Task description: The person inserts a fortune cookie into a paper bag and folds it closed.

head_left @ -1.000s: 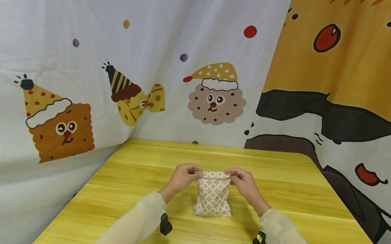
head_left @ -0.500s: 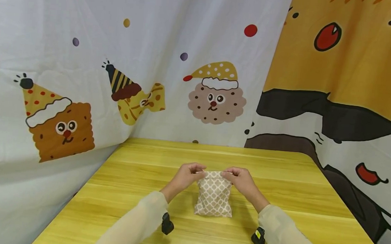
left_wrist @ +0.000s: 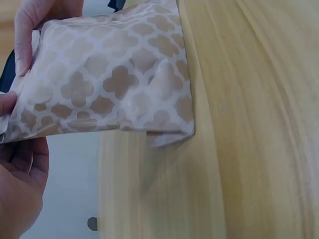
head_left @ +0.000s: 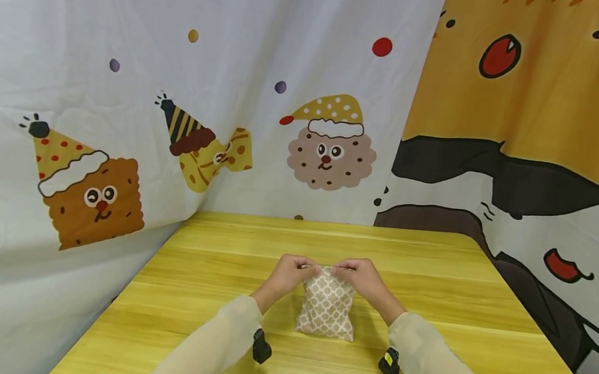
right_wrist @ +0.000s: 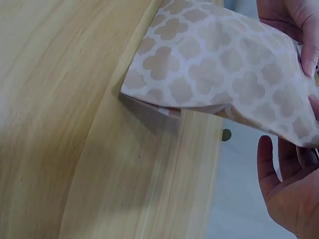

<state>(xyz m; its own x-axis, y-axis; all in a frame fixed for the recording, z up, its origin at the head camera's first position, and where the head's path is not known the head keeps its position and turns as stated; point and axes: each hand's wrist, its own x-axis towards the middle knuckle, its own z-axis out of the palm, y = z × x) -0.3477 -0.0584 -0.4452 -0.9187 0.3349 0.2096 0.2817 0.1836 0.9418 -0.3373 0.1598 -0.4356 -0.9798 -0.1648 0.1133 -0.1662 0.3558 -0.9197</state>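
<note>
A small beige pouch-like bag [head_left: 325, 309] with a white lattice print stands near the middle of the table, its lower edge against the wood. My left hand [head_left: 287, 275] pinches the left part of its top edge between thumb and fingers. On the right part of that edge, my right hand [head_left: 368, 281] does the same, the two thumbs close together. The left wrist view shows the bag [left_wrist: 112, 79] bulging, with a bottom fold [left_wrist: 167, 138] lifting at a corner. Most of the folded top is covered by the fingers.
A yellow wood-grain table [head_left: 210, 244] lies under the hands. Behind it and to the sides hangs a white curtain [head_left: 249, 24] with cartoon prints. A black wrist camera [head_left: 261, 346] sits on the left sleeve, another black camera [head_left: 389, 364] on the right.
Both hands have slid inward along the bag's top edge, so the thumbs are nearer each other. The top edge sits slightly lower in the head view.
</note>
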